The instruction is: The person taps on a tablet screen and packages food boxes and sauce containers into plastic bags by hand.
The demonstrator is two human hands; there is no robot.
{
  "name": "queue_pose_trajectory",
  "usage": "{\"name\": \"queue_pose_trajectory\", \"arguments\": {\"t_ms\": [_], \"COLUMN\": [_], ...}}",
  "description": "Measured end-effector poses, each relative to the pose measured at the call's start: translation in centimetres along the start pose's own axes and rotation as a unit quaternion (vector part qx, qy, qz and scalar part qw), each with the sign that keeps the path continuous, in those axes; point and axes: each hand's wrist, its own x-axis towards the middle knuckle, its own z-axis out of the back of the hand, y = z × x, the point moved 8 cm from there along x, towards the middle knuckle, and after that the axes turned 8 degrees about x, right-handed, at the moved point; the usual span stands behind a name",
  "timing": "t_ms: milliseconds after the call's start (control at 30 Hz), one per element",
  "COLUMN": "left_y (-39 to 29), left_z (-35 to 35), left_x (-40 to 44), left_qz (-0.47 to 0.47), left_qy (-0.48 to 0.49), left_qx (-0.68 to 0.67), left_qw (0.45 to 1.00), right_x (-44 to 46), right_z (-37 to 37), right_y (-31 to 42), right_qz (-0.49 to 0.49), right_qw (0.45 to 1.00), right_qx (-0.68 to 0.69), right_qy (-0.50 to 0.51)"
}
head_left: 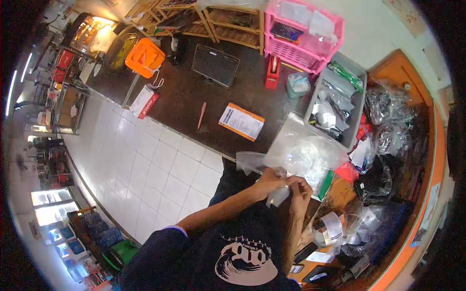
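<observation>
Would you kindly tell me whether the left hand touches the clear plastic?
Touching: the head view shows the left hand gripping the clear plastic, a flap sticking out past the hand.

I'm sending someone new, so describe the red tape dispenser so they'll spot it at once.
Find the dark table, then the pink rack at its far side. The tape dispenser stands by the rack's near left corner, left of a pale tub. Unlike the tub, it is bright red, with a tape roll at one end.

On the table (170, 116), a booklet (241, 121) lies right of a pen (202, 115); plastic bags (310, 153) lie nearer, farther right. Farther back, a tub (298, 86) sits between a tape dispenser (272, 73) and a tray (358, 110).
</observation>
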Motion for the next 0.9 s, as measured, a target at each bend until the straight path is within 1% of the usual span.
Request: {"name": "queue_pose_trajectory", "arguments": {"t_ms": [33,67,100,133,167,200,233,267,300,333,367,433,467,500,533,567,600,633,667,700,733,767,800,833,867,900], "left_y": [-0.1,0.4,0.2,-0.7,-1.5,1.4,0.6,-1.2,-2.9,-2.5,-1.6,-0.7,0.7,-0.1,-0.8,-0.6,1.1,2.3,0.6,-0.7,-2.0,-2.7,-3.2,-3.8,-4.2,-3.9], "left_z": [0.4,0.0,0.5,1.9,3.1,5.3,5.8,7.0,8.1,9.7,11.1,13.4,13.8,12.6,11.3,10.4,9.9,10.8,11.6,10.3,9.0,8.3,8.1,8.1,8.1,7.8], "left_x": [-0.5,-0.5,-0.6,-0.5,-0.6,0.9,0.0,-1.2,-2.2,-2.1,-2.0,-2.3,-2.1,-2.1,-2.4,-2.5,-1.5,-1.0,-1.0,-1.6,-2.3,-3.1,-4.0,-4.3,-4.0,-3.5], "left_qz": [0.052,0.049,0.049,0.014,-0.021,-0.111,-0.109,-0.16,-0.209,-0.174,-0.137,-0.168,-0.135,-0.133,-0.072,-0.01,0.041,0.043,-0.105,-0.033,0.045,0.044,0.017,-0.011,-0.038,-0.038], "left_qy": [0.003,0.044,0.044,0.009,-0.026,-0.013,-0.009,-0.035,-0.056,-0.07,-0.082,-0.089,-0.119,-0.111,-0.119,-0.128,-0.101,-0.1,-0.056,-0.014,0.012,0.016,0.002,-0.011,-0.04,-0.037], "left_qx": [0.064,-0.034,-0.034,-0.013,0.009,0.036,0.038,0.066,0.095,0.061,0.026,0.006,-0.024,-0.025,-0.12,-0.212,-0.227,-0.227,0.045,-0.058,-0.159,-0.158,-0.026,0.108,0.099,0.101], "left_qw": [0.997,0.997,0.997,1.0,0.999,0.993,0.993,0.984,0.972,0.98,0.987,0.982,0.983,0.985,0.983,0.969,0.968,0.968,0.992,0.998,0.986,0.986,1.0,0.994,0.994,0.994], "right_x": [0.1,0.1,0.0,0.1,0.0,-0.4,-0.9,-1.2,-1.4,-1.8,-2.1,-2.3,-2.3,-2.3,-2.1,-1.9,-1.6,-1.0,-1.1,-0.5,0.9,1.7,2.2,2.3,2.1,1.9], "right_z": [0.3,1.0,1.3,1.2,1.3,1.0,0.8,1.2,1.8,2.7,3.8,5.1,5.2,4.3,3.8,3.2,1.7,-0.6,-2.8,-0.7,4.0,7.1,6.9,7.4,7.7,6.5], "right_y": [0.0,-0.6,-1.1,-1.5,-1.3,-1.6,-1.9,-1.5,-1.5,-1.5,-1.5,-2.4,-3.1,-1.9,-1.5,-1.1,0.4,5.2,8.6,7.4,5.2,4.0,4.1,4.6,4.9,5.1], "right_qz": [0.0,-0.036,-0.072,-0.075,-0.074,-0.113,-0.15,-0.149,-0.158,-0.166,-0.162,-0.197,-0.207,-0.195,-0.169,-0.144,-0.142,-0.015,0.112,0.112,0.102,0.093,0.095,0.114,0.131,0.192], "right_qw": [1.0,0.996,0.986,0.966,0.966,0.946,0.921,0.92,0.915,0.908,0.906,0.887,0.895,0.889,0.903,0.914,0.914,0.995,0.974,0.974,0.973,0.967,0.967,0.948,0.924,0.905], "right_qx": [0.0,0.071,0.142,0.236,0.236,0.296,0.354,0.355,0.356,0.358,0.358,0.394,0.378,0.383,0.382,0.378,0.377,0.094,-0.197,-0.196,-0.202,-0.209,-0.208,-0.227,-0.246,-0.248], "right_qy": [0.0,-0.028,-0.055,-0.077,-0.077,-0.073,-0.07,-0.076,-0.107,-0.142,-0.157,-0.141,-0.116,-0.159,-0.102,-0.042,-0.043,-0.015,0.013,0.007,-0.054,-0.112,-0.116,-0.191,-0.263,-0.287]}}
